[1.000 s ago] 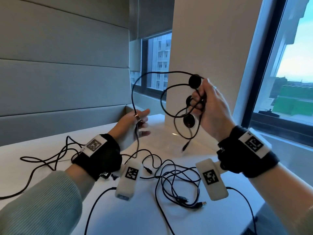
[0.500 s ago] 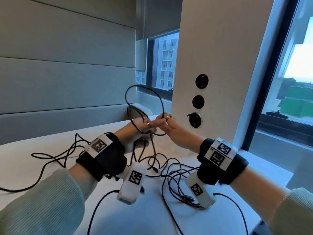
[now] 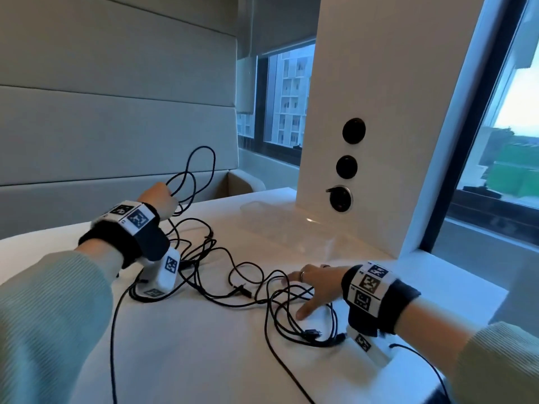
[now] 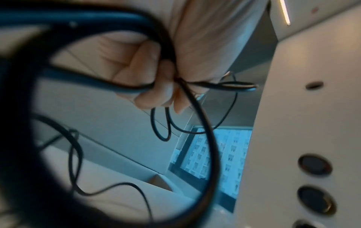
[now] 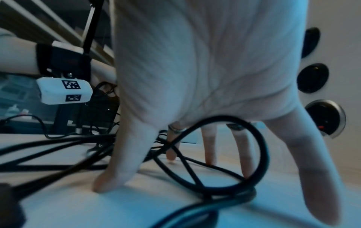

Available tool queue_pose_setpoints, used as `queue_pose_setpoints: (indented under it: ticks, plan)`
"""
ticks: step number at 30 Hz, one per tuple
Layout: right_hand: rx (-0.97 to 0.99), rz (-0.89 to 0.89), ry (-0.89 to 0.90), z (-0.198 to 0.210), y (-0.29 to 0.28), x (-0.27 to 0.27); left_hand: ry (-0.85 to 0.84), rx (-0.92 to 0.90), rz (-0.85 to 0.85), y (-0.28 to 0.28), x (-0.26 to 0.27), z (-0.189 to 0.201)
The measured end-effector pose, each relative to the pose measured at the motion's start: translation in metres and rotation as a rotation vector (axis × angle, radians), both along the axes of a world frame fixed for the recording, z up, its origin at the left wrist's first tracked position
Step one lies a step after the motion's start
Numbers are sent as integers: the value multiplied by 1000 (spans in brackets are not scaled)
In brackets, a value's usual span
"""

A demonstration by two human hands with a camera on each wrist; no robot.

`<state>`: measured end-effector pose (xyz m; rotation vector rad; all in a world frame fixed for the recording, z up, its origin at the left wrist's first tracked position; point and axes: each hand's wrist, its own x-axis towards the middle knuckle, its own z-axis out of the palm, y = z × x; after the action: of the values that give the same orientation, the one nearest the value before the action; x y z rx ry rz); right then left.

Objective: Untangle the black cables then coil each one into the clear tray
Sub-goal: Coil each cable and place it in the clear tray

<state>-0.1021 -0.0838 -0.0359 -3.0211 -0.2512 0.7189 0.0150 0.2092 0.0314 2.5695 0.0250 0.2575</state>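
Gripping a few gathered loops of black cable [image 3: 201, 173] in my left hand [image 3: 159, 199], fingers [image 4: 154, 86] curled tight round the strands, I now hold them raised over the tabletop [image 3: 204, 360]. A second ago both hands were up working one loop between them; since then my right hand [image 3: 316, 287] has let go and dropped flat, fingers [image 5: 121, 162] spread, tips pressing on the tangle of cables [image 3: 291, 313] lying there. I judge that coil roughly formed but trailing into the heap, so pinning the rest should let me pull it free. The clear tray [image 3: 280, 225], faint by the pillar [image 3: 373, 112], looks empty.
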Motion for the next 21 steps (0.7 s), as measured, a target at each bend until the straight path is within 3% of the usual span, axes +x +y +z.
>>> queue_pose_setpoints:
  ticks: [5,9,11,21]
  plan:
    - [-152,-32,-12,8,-10,5,25,155,105,22,20,-14]
    - [-423,-101,-47,4,-39,14,29,196,165,43,30,-18]
    - [-470,-167,-46,0,-58,22,35,203,181,47,33,-21]
    - [-214,-143,-194,20,-43,14,204,479,42,41,26,-46]
